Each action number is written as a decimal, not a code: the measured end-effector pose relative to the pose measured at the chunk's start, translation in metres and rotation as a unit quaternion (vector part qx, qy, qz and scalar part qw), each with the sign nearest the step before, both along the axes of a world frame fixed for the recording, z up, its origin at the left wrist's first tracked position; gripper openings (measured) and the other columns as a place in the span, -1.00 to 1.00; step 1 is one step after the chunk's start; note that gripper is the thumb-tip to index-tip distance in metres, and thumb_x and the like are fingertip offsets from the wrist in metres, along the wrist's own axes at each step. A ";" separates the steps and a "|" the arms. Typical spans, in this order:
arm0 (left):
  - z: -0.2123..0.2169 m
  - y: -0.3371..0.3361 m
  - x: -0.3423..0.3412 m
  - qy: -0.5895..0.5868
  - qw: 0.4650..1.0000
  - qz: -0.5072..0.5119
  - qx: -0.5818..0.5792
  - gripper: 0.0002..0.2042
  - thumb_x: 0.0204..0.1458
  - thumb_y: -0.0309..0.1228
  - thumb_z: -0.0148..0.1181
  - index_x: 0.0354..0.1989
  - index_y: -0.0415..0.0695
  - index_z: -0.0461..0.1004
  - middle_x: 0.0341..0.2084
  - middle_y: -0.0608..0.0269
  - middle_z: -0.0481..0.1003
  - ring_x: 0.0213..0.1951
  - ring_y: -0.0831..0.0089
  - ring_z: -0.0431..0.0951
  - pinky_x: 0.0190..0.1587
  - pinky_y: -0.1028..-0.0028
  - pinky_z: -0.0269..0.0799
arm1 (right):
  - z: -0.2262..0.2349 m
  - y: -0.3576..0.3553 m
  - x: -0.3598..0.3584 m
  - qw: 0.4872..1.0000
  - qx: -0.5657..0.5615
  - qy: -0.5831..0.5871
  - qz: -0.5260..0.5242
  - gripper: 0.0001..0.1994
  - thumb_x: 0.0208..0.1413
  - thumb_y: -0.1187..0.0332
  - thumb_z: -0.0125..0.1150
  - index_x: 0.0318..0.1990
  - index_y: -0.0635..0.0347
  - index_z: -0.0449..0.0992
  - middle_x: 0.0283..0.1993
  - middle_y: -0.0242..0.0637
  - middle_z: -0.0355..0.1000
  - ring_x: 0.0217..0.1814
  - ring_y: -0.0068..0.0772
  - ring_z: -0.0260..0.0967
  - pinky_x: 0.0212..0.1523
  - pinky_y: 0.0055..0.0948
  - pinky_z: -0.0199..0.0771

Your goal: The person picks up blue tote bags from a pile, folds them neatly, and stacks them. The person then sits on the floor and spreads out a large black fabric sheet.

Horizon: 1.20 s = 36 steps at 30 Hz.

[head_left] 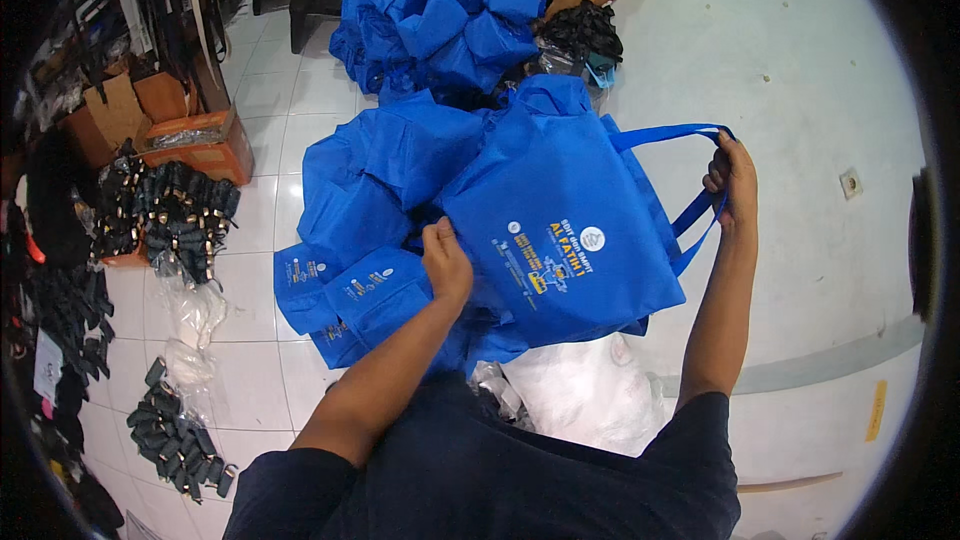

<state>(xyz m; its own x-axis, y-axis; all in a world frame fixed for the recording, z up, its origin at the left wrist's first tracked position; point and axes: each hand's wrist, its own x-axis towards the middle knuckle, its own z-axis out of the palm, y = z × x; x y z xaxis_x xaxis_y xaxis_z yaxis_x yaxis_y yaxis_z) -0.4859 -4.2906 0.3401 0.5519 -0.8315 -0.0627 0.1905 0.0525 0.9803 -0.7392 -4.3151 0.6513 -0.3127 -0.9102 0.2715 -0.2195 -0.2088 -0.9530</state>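
A blue fabric tote bag [620, 230] with a white and yellow print hangs tilted between my two hands. Its handles [672, 133] are looped in my right hand [735, 183], whose fingers are closed around them at the right. My left hand [447, 262] is closed at the bag's left edge, fingers curled, and pinches the cloth there. Under and left of this bag lie more blue tote bags [345, 180], some folded with prints showing [380, 290].
Farther off rises a big heap of blue bags [440, 15]. Bundled dark items [180, 440] and an orange-brown cardboard box [205, 145] stand on the tiled floor at left. White plastic sacking [590, 395] lies close to my body. A pale wall [800, 60] runs along the right.
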 end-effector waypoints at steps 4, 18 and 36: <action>-0.037 0.011 0.029 -0.046 0.997 -0.058 -0.010 -0.64 0.25 -0.19 -0.03 -0.45 -0.25 0.34 -0.64 0.22 0.31 -0.56 0.47 0.25 -0.49 0.38 0.19 | -0.025 -0.002 -0.005 0.997 0.016 -0.067 0.027 -0.82 0.10 0.24 0.21 -0.44 -0.01 0.34 -0.67 -0.62 0.06 -0.72 -0.76 -0.09 -0.70 -0.67 -0.07; -0.160 0.099 0.188 -0.084 0.976 -0.170 0.111 -0.74 0.19 -0.27 0.06 -0.47 -0.18 0.40 -0.65 0.41 0.29 -0.58 0.65 0.25 -0.58 0.56 0.15 | -0.075 0.021 -0.023 0.998 0.044 0.034 -0.043 -0.83 0.05 0.30 0.28 -0.34 0.10 0.39 -0.66 -0.60 0.13 -0.69 -0.72 0.00 -0.65 -0.62 0.02; -0.313 0.438 0.310 0.115 0.847 0.106 0.508 -0.74 0.13 -0.22 0.07 -0.29 -0.20 0.33 -0.67 0.20 0.33 -0.77 0.42 0.32 -0.80 0.45 0.15 | -0.093 -0.186 -0.123 0.908 -0.125 0.382 -0.120 -0.65 0.01 0.12 0.30 -0.27 0.28 0.53 -0.36 -0.15 0.51 -0.30 -0.31 0.45 -0.24 -0.39 0.40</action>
